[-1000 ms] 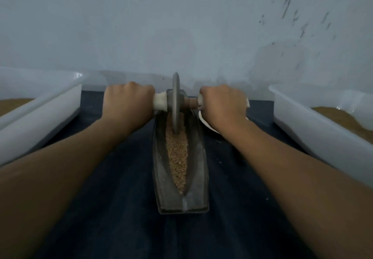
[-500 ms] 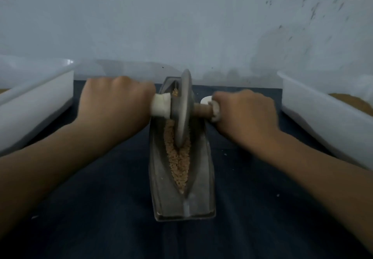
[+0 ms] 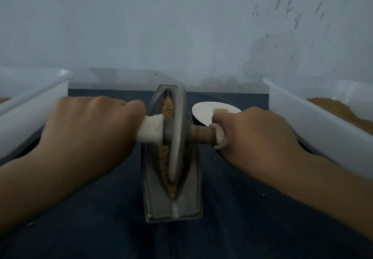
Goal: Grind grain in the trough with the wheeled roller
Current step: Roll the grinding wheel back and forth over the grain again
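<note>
The roller (image 3: 177, 137) is held in the trough (image 3: 159, 198), gripped by the left hand (image 3: 90, 129) at 9 o'clock and right hand (image 3: 256, 137) at 3 o'clock.

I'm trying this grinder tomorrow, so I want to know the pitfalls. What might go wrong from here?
The wheeled roller looks tilted in the trough, so it may ride up the wall and spill grain onto the dark cloth. Its rim sits close to the groove's near end; pulling it nearer might run it out. The right hand is close to the white dish and may knock it.
</note>
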Tool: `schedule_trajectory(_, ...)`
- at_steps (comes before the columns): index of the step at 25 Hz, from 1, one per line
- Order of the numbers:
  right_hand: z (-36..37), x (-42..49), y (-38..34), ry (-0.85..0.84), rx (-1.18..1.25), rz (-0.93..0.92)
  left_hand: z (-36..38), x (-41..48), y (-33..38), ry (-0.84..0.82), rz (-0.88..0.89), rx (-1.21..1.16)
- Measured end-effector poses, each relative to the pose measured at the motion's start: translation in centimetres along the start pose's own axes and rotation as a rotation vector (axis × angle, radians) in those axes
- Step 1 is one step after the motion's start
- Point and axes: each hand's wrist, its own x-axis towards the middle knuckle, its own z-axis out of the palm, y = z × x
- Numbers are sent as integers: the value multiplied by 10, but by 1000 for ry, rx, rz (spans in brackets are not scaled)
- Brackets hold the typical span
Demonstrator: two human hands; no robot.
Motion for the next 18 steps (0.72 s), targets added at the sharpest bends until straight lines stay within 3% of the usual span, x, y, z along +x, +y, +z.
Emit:
schedule_trajectory(7, 62, 83, -2, -223, -102, 169, 49, 64, -3, -64, -225, 81)
schedule_trajectory(11, 51, 86, -5, -315, -73, 152, 40, 55, 1, -91, -287, 55)
schedule_trajectory(15, 1, 23, -3, -113, -53, 0, -6, -2, 12, 59, -99, 33)
schedule_trajectory(18, -6, 12, 3, -46, -30, -60, -10, -11, 9, 14, -84, -7)
